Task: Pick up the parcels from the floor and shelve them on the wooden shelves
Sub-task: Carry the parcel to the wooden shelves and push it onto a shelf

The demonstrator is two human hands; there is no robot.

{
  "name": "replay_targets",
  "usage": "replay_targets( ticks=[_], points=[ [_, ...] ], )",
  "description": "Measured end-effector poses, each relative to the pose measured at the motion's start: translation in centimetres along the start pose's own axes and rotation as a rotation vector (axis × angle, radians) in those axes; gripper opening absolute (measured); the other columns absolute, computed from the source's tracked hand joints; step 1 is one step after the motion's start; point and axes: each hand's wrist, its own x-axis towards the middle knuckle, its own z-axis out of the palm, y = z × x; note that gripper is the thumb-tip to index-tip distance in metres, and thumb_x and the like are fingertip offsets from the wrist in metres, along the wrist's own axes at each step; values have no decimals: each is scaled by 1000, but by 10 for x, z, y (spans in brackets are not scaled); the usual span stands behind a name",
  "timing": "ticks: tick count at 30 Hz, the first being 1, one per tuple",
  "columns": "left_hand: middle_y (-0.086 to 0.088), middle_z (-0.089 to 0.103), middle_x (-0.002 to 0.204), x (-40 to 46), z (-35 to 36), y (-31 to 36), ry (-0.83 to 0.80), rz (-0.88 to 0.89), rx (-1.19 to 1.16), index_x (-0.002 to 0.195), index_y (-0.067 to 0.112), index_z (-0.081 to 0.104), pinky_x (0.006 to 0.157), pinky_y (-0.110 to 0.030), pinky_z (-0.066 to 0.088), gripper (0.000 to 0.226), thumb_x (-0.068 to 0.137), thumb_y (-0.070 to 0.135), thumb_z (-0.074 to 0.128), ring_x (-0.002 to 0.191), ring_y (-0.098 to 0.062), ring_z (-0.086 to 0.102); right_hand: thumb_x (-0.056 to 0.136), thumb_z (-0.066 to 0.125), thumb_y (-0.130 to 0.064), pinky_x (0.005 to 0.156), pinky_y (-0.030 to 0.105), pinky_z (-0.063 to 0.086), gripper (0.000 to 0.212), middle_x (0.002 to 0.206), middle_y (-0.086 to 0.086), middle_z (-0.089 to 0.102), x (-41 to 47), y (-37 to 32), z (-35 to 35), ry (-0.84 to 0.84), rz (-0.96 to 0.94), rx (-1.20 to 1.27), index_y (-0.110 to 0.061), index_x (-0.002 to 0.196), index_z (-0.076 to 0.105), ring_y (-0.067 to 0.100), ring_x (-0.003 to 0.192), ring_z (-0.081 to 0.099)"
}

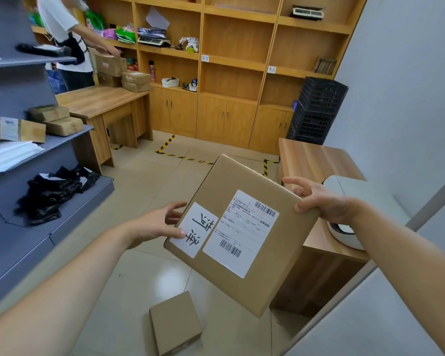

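I hold a flat brown cardboard parcel (244, 283) with two white labels in the air, tilted, above the tiled floor. My left hand (156, 226) grips its left edge, thumb on the smaller label. My right hand (319, 199) grips its upper right corner. A smaller brown parcel (175, 322) lies on the floor below it. The wooden shelves (239, 60) line the far wall, with several open compartments.
A grey metal rack (36, 155) with boxes and black bags stands at left. A low wooden table (316, 160) with a white device (344, 214) is at right. Another person (67, 37) handles boxes at a wooden desk (106, 101). Black crates (316, 109) are stacked by the right wall.
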Motion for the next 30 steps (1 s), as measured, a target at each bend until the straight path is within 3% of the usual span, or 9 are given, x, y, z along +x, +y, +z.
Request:
replay_targets(
  ticks=[4,9,15,17,19,20,24,27,30],
  points=[
    [-5,59,118,-8,-7,-4,-33,5,-44,135,37,31,93,-31,45,97,51,36,79,108,-18,58,47,75,-24,76,31,54,97,125,13,56,3,-10,4,-24,-8,-42,-24,136,36,31,108,60],
    [-13,53,117,-13,-14,-13,26,36,-149,132,33,33,88,-35,52,93,50,33,77,106,-25,60,51,76,-27,80,35,52,89,126,9,59,11,-15,11,36,-55,24,-24,134,42,30,110,59],
    [-18,50,118,-9,-20,-23,183,60,-273,129,31,37,72,-31,52,85,53,27,76,101,-30,61,78,72,-19,103,45,42,81,149,2,33,28,-8,56,544,-178,168,-29,144,26,23,130,39],
    [-18,50,119,-5,-20,-28,234,65,-320,127,33,40,71,-30,50,87,47,34,76,100,-30,60,79,71,-20,96,41,45,84,142,-4,35,29,0,79,633,-223,205,-30,145,20,18,124,43],
    [-18,49,119,0,-20,-32,274,71,-360,124,36,42,72,-31,50,86,45,36,75,97,-30,60,80,70,-17,85,32,46,84,131,-8,39,32,14,103,634,-236,200,-30,145,18,11,111,47],
    [-18,50,119,3,-20,-33,288,73,-381,123,37,43,72,-32,50,84,46,36,75,96,-30,60,79,71,-19,87,32,45,88,134,-8,38,35,23,114,626,-219,180,-31,145,15,11,114,46],
    [-21,52,120,25,-18,-33,358,86,-473,123,33,44,67,-31,50,71,58,25,72,90,-26,61,61,75,-47,112,50,31,112,156,-5,14,52,48,142,637,-156,119,-44,143,-1,16,141,22],
    [-20,55,120,46,-15,-30,414,86,-545,123,26,43,65,-31,50,69,60,24,70,88,-24,62,71,77,-31,115,40,20,107,154,-9,13,63,54,148,654,-221,55,-41,145,0,8,140,16],
    [-15,54,119,70,-13,-26,451,101,-564,124,25,40,66,-30,51,68,63,26,70,91,-21,63,73,76,-27,111,34,22,101,149,-15,15,80,58,136,673,-273,-17,-42,144,6,1,134,17]
  ],
)
